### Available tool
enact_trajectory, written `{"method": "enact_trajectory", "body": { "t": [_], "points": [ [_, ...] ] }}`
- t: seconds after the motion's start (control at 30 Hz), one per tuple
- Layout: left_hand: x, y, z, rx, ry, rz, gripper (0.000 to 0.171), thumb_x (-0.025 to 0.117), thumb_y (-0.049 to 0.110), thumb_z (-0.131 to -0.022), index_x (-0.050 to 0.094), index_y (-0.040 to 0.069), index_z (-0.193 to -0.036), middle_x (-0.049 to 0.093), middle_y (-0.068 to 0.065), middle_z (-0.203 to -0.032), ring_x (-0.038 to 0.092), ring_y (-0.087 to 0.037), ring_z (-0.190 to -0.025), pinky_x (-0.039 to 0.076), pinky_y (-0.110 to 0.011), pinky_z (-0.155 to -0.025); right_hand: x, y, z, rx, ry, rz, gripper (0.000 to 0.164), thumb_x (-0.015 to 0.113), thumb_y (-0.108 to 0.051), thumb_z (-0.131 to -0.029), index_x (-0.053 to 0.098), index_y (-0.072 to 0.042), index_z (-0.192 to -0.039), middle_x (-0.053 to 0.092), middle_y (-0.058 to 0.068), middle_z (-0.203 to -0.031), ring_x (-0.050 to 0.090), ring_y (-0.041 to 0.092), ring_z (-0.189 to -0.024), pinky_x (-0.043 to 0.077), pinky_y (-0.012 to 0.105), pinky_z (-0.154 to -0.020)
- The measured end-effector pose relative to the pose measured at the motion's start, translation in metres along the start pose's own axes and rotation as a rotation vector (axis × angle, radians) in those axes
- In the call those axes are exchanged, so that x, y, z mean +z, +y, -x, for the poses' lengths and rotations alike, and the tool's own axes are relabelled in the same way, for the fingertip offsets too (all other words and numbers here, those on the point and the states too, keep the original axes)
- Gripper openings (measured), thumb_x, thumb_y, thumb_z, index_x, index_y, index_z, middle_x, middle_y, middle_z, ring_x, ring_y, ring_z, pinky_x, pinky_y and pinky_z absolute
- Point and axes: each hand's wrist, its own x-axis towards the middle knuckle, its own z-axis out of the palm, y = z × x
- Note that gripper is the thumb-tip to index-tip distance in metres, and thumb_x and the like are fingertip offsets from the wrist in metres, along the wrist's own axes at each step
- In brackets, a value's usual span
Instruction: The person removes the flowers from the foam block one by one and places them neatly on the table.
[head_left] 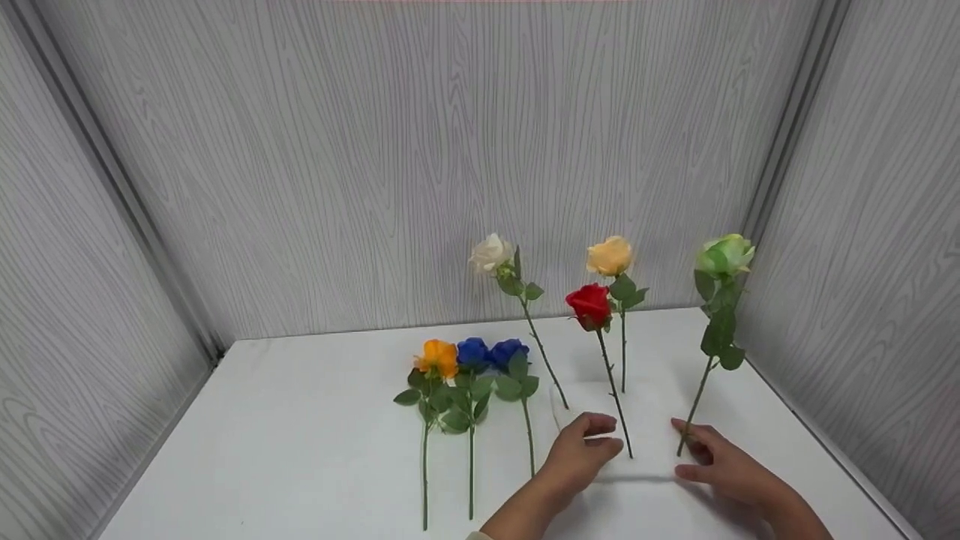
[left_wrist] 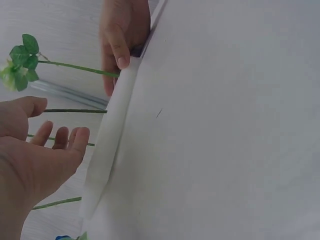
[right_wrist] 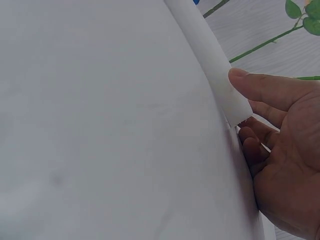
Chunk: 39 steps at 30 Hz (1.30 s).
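Four artificial roses stand in a white block (head_left: 649, 420): a white rose (head_left: 492, 255), a peach rose (head_left: 610, 256), a red rose (head_left: 590, 306) and a green rose (head_left: 724, 255). My right hand (head_left: 724, 465) holds the block's right end beside the green rose's stem; in the right wrist view the thumb (right_wrist: 245, 82) lies against the block, with fingers curled at its end. Near the red rose's stem, my left hand (head_left: 581, 454) is held with thumb and fingers apart, and the left wrist view shows nothing gripped between them.
Left of the block, an orange rose (head_left: 436, 358) and two blue roses (head_left: 472, 352) lie on the white table (head_left: 300, 442), stems toward me. Grey wood-grain panels (head_left: 420, 150) enclose the back and both sides.
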Motion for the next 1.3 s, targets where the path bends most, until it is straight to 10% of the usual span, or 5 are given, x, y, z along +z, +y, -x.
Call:
{"method": "enact_trajectory", "body": {
  "t": [0.13, 0.7, 1.3],
  "points": [
    [0.007, -0.006, -0.004, 0.032, -0.006, 0.097, 0.03, 0.077, 0.013, -0.099, 0.071, 0.013, -0.129, 0.072, -0.001, -0.131, 0.069, -0.016, -0.126, 0.06, -0.036, -0.11, 0.001, -0.002, -0.001, 0.023, -0.003, -0.013, 0.089, 0.083, -0.031, -0.097, 0.036, -0.004, -0.167, 0.051, 0.024, -0.151, 0.05, 0.044, -0.142, 0.044, 0.056, -0.118],
    [0.012, -0.014, -0.013, 0.009, 0.055, 0.113, 0.009, 0.082, 0.019, -0.097, 0.081, 0.017, -0.106, 0.081, 0.006, -0.106, 0.073, -0.005, -0.097, 0.062, -0.027, -0.089, 0.001, 0.0, 0.0, 0.001, -0.014, -0.026, 0.09, 0.084, -0.031, -0.096, 0.037, -0.003, -0.167, 0.048, 0.027, -0.154, 0.049, 0.044, -0.141, 0.046, 0.046, -0.113],
    [0.002, -0.021, -0.013, 0.004, 0.001, 0.261, 0.014, 0.082, 0.011, -0.096, 0.081, 0.008, -0.11, 0.081, 0.0, -0.108, 0.076, -0.01, -0.099, 0.066, -0.031, -0.091, 0.001, -0.001, -0.002, 0.057, -0.009, -0.051, 0.091, 0.085, -0.03, -0.095, 0.036, -0.005, -0.168, 0.046, 0.027, -0.156, 0.046, 0.045, -0.145, 0.04, 0.06, -0.121]
  ]
}}
